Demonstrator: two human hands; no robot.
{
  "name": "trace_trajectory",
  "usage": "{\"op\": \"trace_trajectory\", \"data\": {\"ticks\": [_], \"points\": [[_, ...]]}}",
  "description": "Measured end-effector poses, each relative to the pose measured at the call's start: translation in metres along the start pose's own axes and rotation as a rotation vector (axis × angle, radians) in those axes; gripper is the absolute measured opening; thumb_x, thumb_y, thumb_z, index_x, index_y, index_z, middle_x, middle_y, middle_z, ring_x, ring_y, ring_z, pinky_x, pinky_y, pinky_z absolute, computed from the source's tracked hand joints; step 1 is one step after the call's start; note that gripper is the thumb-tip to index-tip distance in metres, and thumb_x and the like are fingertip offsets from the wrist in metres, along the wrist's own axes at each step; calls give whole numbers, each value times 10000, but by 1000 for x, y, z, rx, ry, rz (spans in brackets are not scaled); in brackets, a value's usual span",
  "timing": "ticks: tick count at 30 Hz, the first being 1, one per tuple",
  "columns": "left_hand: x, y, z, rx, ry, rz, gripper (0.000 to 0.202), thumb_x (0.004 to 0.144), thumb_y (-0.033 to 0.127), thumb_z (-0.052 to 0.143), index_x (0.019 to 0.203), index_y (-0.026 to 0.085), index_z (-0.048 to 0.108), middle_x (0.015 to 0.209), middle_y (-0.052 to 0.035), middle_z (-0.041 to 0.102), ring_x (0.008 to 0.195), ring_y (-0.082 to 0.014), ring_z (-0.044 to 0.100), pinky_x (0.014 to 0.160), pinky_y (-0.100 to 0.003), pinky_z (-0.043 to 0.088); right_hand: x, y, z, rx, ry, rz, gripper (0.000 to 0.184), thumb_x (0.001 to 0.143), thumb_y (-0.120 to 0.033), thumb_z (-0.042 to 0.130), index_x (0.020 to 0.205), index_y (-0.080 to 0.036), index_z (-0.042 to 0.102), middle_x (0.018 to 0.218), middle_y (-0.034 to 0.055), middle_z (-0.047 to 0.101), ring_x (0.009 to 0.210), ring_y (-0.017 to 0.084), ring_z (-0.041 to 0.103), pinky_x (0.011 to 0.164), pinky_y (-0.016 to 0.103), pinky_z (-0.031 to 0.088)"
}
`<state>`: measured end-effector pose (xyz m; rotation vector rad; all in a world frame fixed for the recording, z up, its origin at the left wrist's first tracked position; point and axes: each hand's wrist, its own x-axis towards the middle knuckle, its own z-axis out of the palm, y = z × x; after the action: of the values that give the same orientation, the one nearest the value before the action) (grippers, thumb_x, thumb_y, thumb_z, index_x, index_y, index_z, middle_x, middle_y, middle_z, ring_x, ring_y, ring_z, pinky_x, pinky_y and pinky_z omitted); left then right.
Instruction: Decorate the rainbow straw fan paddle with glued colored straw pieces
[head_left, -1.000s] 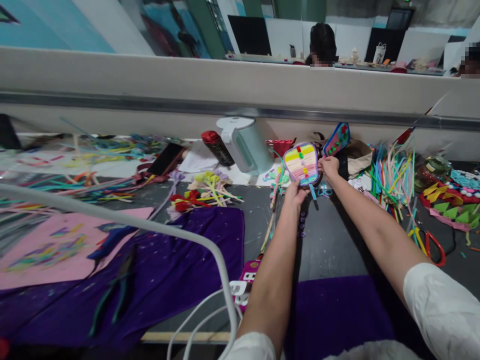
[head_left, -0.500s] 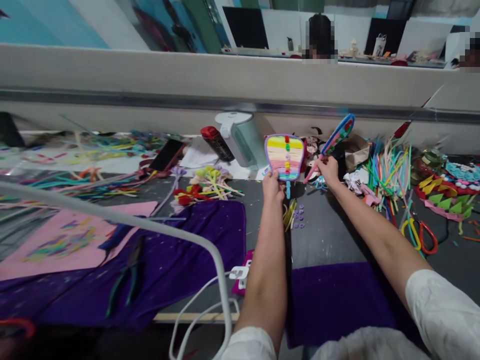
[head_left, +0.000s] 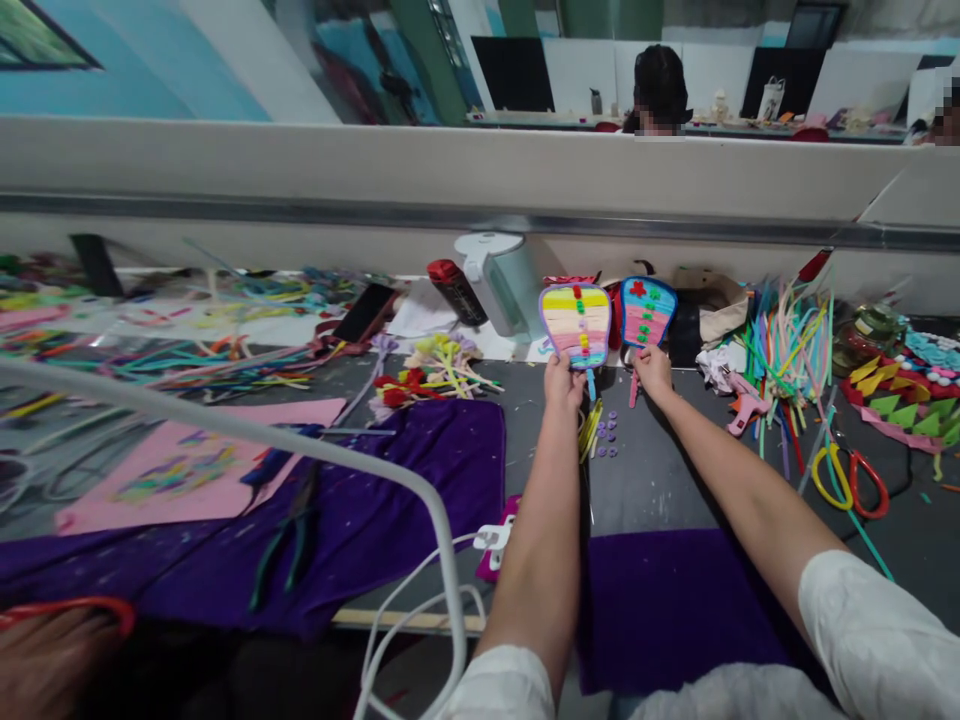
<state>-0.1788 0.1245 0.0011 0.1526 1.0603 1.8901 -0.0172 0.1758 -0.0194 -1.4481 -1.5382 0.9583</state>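
My left hand (head_left: 564,379) is closed on the handle of a purple-rimmed craft fan (head_left: 575,323) with yellow, pink and blue stripes and a row of small pompoms. It stands upright, facing me. Just to its right, my right hand (head_left: 654,369) grips the pink handle of a smaller blue-rimmed fan (head_left: 646,311) with pink stripes, a red flower and green dots. The two fans stand side by side above the dark table (head_left: 660,470), in front of a white kettle (head_left: 501,283). Small purple buttons (head_left: 607,436) and yellow sticks (head_left: 589,428) lie below my hands.
Purple cloth (head_left: 390,500) covers the near left, with pliers (head_left: 289,545) and a pink sheet (head_left: 195,470) on it. Pipe-cleaner flowers (head_left: 427,372), a pink glue gun (head_left: 741,410), scissors (head_left: 851,480), coloured stems (head_left: 787,345) and a white cable (head_left: 420,590) lie around. A grey partition (head_left: 450,180) bounds the back.
The blue-rimmed fan has been turned from tilted and edge-on to upright, facing me, beside the purple-rimmed fan. Both hands have drawn slightly closer together.
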Motion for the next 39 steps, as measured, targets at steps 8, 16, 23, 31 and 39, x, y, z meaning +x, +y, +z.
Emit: {"op": "trace_trajectory", "data": {"ticks": [8,16,23,31,39], "points": [[12,-20,8,-35,-5,47,166,1003,274,570,1168,278,581,925,1,727,774,-106,690,778,-236,559,6,-5,-8,-156,9,-119,54,849,-198,631,892,-231,629,773,-14,686,799,173,657,837,269,483],[31,-27,16,62,15,1,212,980,196,528,1163,289,580,818,27,671,616,-86,615,647,-193,515,12,-1,-11,-217,-36,-98,38,856,-212,671,893,-211,679,818,26,723,823,195,669,819,284,478],[31,-31,17,153,22,5,453,796,59,575,1181,295,612,895,22,705,657,-97,648,622,-194,516,2,0,-16,-205,-54,-98,162,889,-231,662,1048,-206,679,816,22,728,843,210,687,831,297,485],[27,-33,24,197,26,55,622,615,-29,574,1165,254,635,822,31,705,576,-73,594,592,-171,489,-17,-9,-32,-153,-48,-118,260,907,-163,591,1159,-203,644,865,29,737,897,206,697,863,298,491],[28,-33,25,181,4,45,499,714,56,659,1179,232,614,829,8,708,586,-72,591,648,-202,517,-59,-20,-49,151,-87,-84,184,853,-174,567,1001,-225,664,776,-27,693,593,125,629,587,223,490]]}}
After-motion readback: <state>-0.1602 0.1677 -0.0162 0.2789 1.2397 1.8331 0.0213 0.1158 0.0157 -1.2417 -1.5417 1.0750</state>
